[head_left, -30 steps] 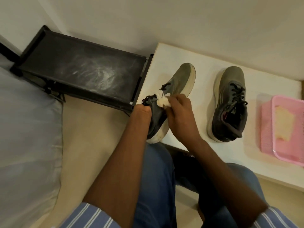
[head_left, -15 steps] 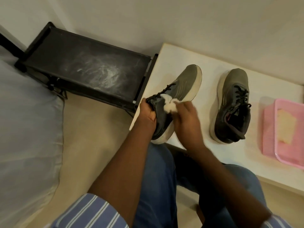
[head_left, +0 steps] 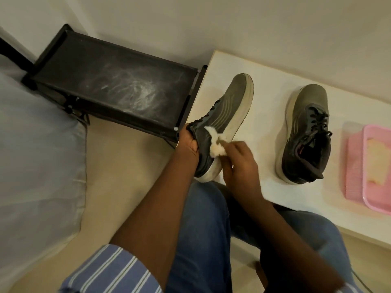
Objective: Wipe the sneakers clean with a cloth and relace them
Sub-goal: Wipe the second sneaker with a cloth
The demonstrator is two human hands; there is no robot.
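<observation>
I am wiping the first sneaker point(head_left: 224, 115), which is lying tilted on its side at the worktop's point(head_left: 264, 85) left edge, mid-frame. My left grip point(head_left: 188, 142) is clamping its heel collar; my right grip point(head_left: 237, 157) is pinching the cloth point(head_left: 215, 142) against its side near the sole. Next, I judge, I should be working the cloth along the pale sole. The second sneaker point(head_left: 304, 132) is waiting upright to the right, laces in.

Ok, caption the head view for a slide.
Left hand steadies a tilted sneaker while the right hand wipes it with a cloth.
</observation>
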